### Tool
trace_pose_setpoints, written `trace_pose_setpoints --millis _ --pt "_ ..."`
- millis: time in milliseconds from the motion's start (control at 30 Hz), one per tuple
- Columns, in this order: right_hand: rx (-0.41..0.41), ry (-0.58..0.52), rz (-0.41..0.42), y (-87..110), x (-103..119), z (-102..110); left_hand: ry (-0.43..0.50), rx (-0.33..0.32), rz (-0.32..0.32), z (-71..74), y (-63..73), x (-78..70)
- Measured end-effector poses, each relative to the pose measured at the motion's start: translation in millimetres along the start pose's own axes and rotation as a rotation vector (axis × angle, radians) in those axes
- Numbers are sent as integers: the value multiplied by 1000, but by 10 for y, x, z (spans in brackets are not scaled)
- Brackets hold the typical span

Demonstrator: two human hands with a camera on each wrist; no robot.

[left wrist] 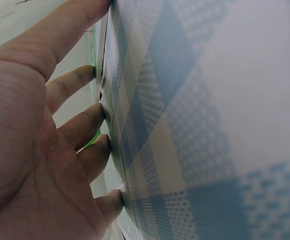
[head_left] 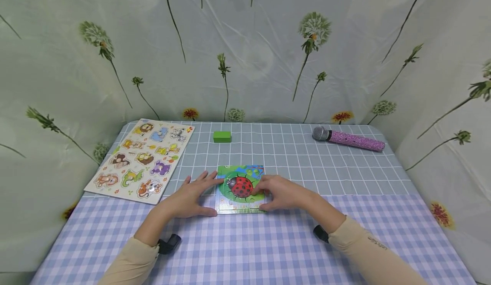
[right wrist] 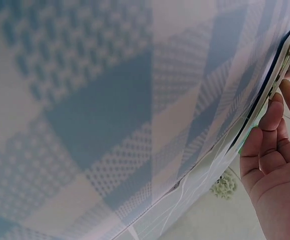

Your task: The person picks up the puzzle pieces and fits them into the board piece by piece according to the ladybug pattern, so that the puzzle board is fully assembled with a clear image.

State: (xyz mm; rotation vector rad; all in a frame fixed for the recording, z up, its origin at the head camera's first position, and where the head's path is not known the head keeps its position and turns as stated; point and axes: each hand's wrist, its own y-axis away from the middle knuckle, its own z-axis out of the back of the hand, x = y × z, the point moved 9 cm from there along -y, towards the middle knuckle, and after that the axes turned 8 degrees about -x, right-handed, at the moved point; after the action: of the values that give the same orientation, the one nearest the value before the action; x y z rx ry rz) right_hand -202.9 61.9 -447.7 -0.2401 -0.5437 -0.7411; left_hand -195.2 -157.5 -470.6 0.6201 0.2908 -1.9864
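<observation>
A square board with a ladybug picture [head_left: 241, 188] lies flat on the table between both hands. Its edge is seen almost side-on in the two wrist views. My left hand [head_left: 193, 196] is spread at the board's left side, index fingertip over its edge and thumb by the near left corner. In the left wrist view the fingers of this left hand [left wrist: 44, 135] are extended, with nothing in the palm. My right hand [head_left: 284, 192] touches the board's right part, fingertips on the ladybug and thumb near the lower right edge. The right wrist view shows bent fingers of the right hand [right wrist: 280, 165] against the board.
At the left lies a large animal puzzle board [head_left: 142, 161]. Behind the ladybug board is a green block [head_left: 222, 137]. A pink glittery microphone [head_left: 348, 140] lies at the back right. A checked cloth [head_left: 245, 251] covers the near table, with a floral curtain [head_left: 261, 63] behind.
</observation>
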Motion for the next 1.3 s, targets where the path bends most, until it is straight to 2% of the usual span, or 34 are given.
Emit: trace_pose_setpoints --millis 633,1033,1200,1300 --pt "19 35 25 -23 49 -36 20 0 0 -11 37 -7" --pt "21 -5 29 -24 56 -14 -4 -4 1 3 35 -25" --pt "1 -11 0 32 47 84 2 -8 -6 29 33 -27" --pt "-56 6 -11 108 27 223 40 -37 -2 95 29 -29"
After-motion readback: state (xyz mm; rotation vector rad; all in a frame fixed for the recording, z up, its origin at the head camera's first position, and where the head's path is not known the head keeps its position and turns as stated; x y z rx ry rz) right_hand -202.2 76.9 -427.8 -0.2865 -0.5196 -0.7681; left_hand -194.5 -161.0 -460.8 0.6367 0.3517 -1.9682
